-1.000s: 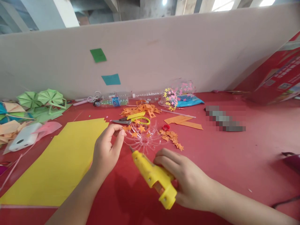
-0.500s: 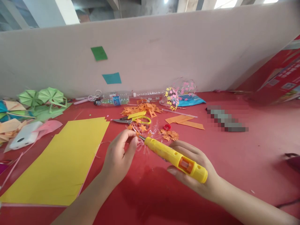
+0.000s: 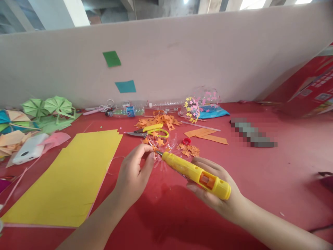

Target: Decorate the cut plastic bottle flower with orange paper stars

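My right hand [image 3: 215,187] is wrapped round a yellow glue gun [image 3: 195,173] whose metal tip points left at a clear cut plastic bottle piece [image 3: 163,147] with orange stars stuck on it. My left hand [image 3: 134,173] pinches a small orange star at the edge of that plastic piece, right by the gun's tip. A small heap of orange paper stars [image 3: 189,150] lies just behind the gun. Yellow-handled scissors [image 3: 148,131] lie behind the plastic piece.
A large yellow paper sheet [image 3: 67,173] lies to the left on the red table [image 3: 273,173]. Folded green paper fans [image 3: 47,107], plastic bottles [image 3: 127,111], a star-covered bottle piece [image 3: 197,104], orange paper strips [image 3: 205,135] and a red cap [image 3: 186,141] lie toward the back wall.
My right hand turned the glue gun from pointing up-left beside the plastic piece to lying level with its tip at the star. My left hand shifted right and down to the piece's edge.
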{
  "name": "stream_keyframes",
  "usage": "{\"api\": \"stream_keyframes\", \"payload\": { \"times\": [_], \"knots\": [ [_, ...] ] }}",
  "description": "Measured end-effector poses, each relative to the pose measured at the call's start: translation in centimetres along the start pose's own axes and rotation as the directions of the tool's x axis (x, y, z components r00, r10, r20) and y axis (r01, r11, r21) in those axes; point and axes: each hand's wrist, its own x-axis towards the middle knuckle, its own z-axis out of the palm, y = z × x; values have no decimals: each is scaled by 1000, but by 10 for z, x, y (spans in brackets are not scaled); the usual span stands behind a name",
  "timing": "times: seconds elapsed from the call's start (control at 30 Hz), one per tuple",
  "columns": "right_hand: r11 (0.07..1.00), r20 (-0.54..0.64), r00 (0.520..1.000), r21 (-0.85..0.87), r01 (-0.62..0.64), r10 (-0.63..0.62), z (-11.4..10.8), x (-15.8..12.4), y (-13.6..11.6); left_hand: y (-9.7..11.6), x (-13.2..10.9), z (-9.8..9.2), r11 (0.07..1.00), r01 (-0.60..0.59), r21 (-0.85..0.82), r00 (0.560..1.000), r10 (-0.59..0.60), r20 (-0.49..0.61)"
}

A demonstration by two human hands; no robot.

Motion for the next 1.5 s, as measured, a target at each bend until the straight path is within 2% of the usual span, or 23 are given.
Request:
{"api": "stream_keyframes", "payload": {
  "times": [0.4,0.67,0.87,0.97,1.07,1.17,1.27,1.33,1.37,1.43,1.5],
  "knots": [
    [997,-26,999,-62,-44,43,2,-1,1,-1,0,0,1000,28,-13,999,-28,19],
    [997,-40,999,-75,-24,21,2,0,1,-1,-1,-1,999,46,-18,998,-45,32],
    [998,-53,999,-59,-7,4,3,0,3,-1,0,0,1000,14,-3,1000,-14,22],
    [999,-50,999,-53,-4,1,3,1,2,-2,1,1,998,-45,45,999,45,-9],
    [998,-26,1000,-61,5,-6,2,2,1,-3,1,0,978,-149,148,988,154,-24],
    [996,-1,999,-82,32,-32,1,3,0,-4,1,-1,926,-281,253,954,298,-31],
    [996,-3,999,-82,47,-48,-2,4,0,-3,0,-5,883,-381,276,907,415,-75],
    [998,21,998,-21,55,-54,-3,4,-1,-3,-1,-7,911,-348,223,915,382,-129],
    [998,58,996,31,60,-62,-4,4,-2,-3,-1,-8,939,-298,172,933,325,-155],
    [991,193,978,127,50,-74,-3,4,-5,-3,-1,-10,987,-156,44,969,162,-187],
    [991,362,931,131,-6,-42,1,5,-8,-4,-1,-12,997,-17,-76,984,3,-176]
  ]
}}
